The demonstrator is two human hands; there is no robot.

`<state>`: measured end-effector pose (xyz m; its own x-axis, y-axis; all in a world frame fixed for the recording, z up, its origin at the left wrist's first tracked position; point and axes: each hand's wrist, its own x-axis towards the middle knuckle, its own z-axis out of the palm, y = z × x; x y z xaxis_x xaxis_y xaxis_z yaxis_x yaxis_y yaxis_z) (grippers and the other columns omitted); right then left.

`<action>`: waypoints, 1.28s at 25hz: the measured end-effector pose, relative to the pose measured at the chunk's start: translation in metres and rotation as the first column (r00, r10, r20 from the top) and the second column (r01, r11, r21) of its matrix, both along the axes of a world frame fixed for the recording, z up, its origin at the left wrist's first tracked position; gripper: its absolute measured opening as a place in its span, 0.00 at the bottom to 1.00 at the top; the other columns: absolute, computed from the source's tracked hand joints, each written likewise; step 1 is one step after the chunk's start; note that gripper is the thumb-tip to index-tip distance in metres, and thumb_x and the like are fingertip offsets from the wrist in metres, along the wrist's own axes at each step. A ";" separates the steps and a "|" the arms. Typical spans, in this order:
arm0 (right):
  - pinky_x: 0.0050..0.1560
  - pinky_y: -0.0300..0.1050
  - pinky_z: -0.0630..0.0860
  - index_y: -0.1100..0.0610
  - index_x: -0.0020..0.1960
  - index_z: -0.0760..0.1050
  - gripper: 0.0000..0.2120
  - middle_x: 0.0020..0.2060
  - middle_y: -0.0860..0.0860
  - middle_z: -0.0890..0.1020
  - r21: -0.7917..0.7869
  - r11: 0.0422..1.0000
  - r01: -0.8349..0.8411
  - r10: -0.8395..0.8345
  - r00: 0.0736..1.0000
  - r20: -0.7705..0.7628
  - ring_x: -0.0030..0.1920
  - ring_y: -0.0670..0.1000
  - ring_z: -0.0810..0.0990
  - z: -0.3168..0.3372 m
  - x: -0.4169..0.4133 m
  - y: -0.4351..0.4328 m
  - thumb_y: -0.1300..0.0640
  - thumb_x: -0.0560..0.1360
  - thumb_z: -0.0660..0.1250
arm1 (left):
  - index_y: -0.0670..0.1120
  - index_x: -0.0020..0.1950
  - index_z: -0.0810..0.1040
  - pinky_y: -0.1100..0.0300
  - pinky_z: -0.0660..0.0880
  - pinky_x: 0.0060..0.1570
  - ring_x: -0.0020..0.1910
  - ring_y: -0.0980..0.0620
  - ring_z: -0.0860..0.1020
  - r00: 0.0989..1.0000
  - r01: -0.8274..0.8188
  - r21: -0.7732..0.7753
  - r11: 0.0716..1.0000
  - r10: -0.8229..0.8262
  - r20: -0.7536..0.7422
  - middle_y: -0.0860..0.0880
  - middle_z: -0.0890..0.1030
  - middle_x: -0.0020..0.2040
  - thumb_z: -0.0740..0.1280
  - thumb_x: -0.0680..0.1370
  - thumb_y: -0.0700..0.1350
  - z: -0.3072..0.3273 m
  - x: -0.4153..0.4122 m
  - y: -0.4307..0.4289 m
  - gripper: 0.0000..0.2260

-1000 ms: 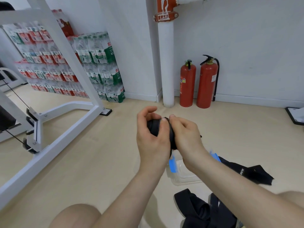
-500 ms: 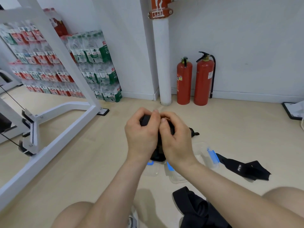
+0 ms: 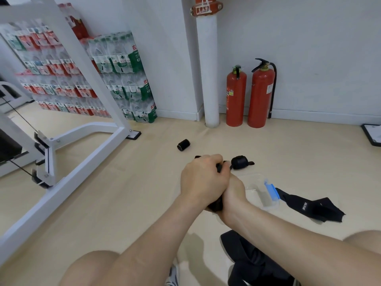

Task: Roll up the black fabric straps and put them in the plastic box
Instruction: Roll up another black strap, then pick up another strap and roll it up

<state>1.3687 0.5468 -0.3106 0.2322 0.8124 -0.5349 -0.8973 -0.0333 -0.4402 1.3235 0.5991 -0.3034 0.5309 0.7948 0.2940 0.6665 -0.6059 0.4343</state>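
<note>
Fingers of left hand and right hand clamp black strap near plastic box.

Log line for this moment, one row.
left hand, right hand: gripping black strap | plastic box: on floor | rolled strap: on floor

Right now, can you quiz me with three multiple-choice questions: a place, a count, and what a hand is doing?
1. The unrolled strap lies: A on the floor right of the plastic box; B inside it; C over the frame.
2. Red fire extinguishers: A one; B two; C four.
3. The left hand: A lies flat; B hangs empty; C grips a black strap.
Answers: A, it lies beside the blue latch; B, two stand by the pipe; C, fingers curl round it.
</note>
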 end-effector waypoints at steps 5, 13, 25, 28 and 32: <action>0.41 0.47 0.82 0.56 0.63 0.69 0.15 0.48 0.54 0.81 -0.543 0.765 -0.347 0.644 0.443 0.624 0.45 0.52 0.82 -0.020 -0.014 -0.006 0.52 0.79 0.61 | 0.44 0.46 0.80 0.48 0.81 0.42 0.45 0.40 0.82 0.582 0.033 -0.980 0.196 0.793 0.178 0.41 0.84 0.44 0.60 0.78 0.51 -0.070 -0.045 0.001 0.13; 0.53 0.50 0.81 0.53 0.77 0.57 0.31 0.51 0.54 0.76 -0.719 0.514 -0.468 0.813 -0.003 0.583 0.50 0.55 0.80 -0.096 -0.008 -0.017 0.59 0.76 0.63 | 0.41 0.57 0.76 0.50 0.77 0.40 0.49 0.42 0.79 0.269 0.249 -0.955 -0.164 0.959 -0.094 0.40 0.80 0.52 0.62 0.81 0.51 -0.163 -0.088 -0.036 0.14; 0.52 0.40 0.72 0.59 0.63 0.77 0.15 0.60 0.56 0.79 -0.927 0.333 -0.171 0.856 -0.358 0.374 0.59 0.55 0.77 -0.166 0.108 -0.036 0.61 0.79 0.61 | 0.43 0.45 0.77 0.60 0.73 0.31 0.31 0.47 0.73 0.880 -0.119 -0.974 0.195 0.475 -0.012 0.45 0.75 0.33 0.57 0.77 0.33 -0.224 -0.041 -0.009 0.10; 0.52 0.41 0.70 0.61 0.59 0.78 0.13 0.59 0.56 0.80 -0.914 0.400 -0.063 0.911 -0.079 0.404 0.62 0.57 0.77 -0.228 0.125 -0.066 0.60 0.77 0.62 | 0.50 0.40 0.77 0.63 0.70 0.35 0.37 0.49 0.76 0.993 -0.116 -0.927 0.356 0.030 -0.113 0.50 0.78 0.38 0.59 0.75 0.36 -0.273 -0.030 -0.058 0.12; 0.43 0.45 0.71 0.57 0.65 0.65 0.25 0.51 0.58 0.78 -0.943 0.331 -0.017 0.843 0.455 0.287 0.52 0.60 0.79 -0.307 0.128 -0.114 0.56 0.70 0.67 | 0.48 0.54 0.78 0.65 0.70 0.48 0.52 0.50 0.75 0.938 0.063 -0.703 0.708 -0.282 -0.200 0.52 0.76 0.51 0.62 0.76 0.38 -0.315 -0.020 -0.099 0.10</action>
